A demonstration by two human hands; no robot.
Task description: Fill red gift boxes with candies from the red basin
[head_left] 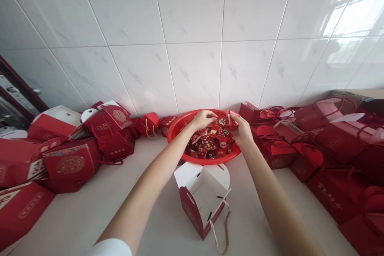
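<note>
A red plastic basket (173, 138) full of wrapped candies (210, 146) stands against the tiled wall. My right hand (243, 131) is at its right rim, fingers closed on a shiny red candy packet (231, 120). Over the left part of the basket is my left hand (203, 119), its fingers curled with thumb and fingertips close together. Anything between those fingertips is too small to make out. In front of the basket, between my forearms, sits a red gift box (192, 212) with its white flaps spread. Its white inside shows bare, and a twisted rope handle (228, 224) hangs at its right.
Red gift boxes (72, 164) are piled on the left of the white tabletop (120, 208). More red boxes (330, 192) crowd the right side. A small red box with a rope handle (150, 123) stands left of the basket. White tiles (192, 76) rise behind.
</note>
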